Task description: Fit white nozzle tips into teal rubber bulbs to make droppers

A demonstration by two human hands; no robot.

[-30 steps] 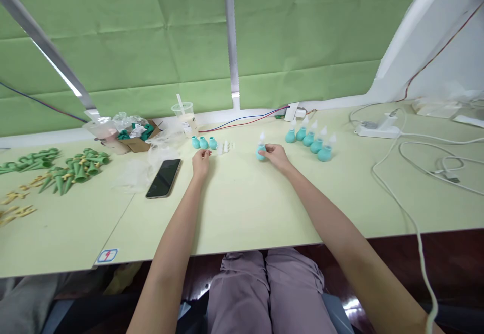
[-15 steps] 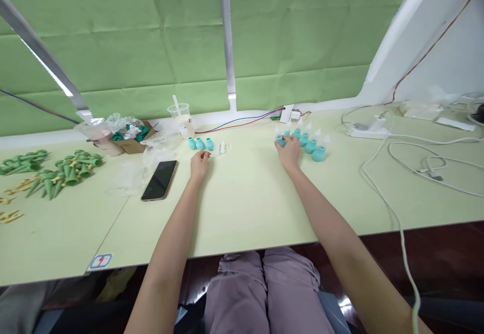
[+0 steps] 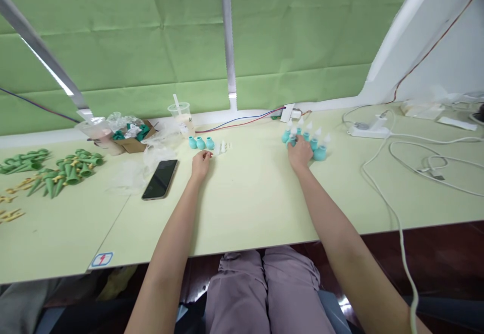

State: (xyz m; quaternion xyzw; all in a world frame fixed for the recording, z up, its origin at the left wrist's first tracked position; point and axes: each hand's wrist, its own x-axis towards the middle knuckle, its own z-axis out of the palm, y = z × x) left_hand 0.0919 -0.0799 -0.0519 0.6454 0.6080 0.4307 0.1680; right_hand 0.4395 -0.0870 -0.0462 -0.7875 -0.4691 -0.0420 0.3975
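Note:
My right hand (image 3: 300,153) grips a small teal pot-shaped piece (image 3: 292,141) with a whitish pointed tip, at the left side of a cluster of like pieces. Beside it stand more teal pots with clear pointed tips, among them one at the right end (image 3: 319,153). My left hand (image 3: 201,163) rests on the table with thumb and fingers pinched; whatever is between them is too small to make out. Just beyond it stand three teal pots without tips (image 3: 200,143). Small whitish pointed pieces (image 3: 223,146) lie to the right of these pots.
A black phone (image 3: 160,180) lies left of my left arm. Behind it are plastic bags (image 3: 128,175), a drink cup with straw (image 3: 183,120) and a cardboard box (image 3: 134,146). Green cone-shaped pieces (image 3: 71,170) lie far left. A power strip (image 3: 368,131) and white cables occupy the right side.
My right hand has moved right with the teal pot, closer against the cluster of tipped pots. My left hand stays pinched in nearly the same place.

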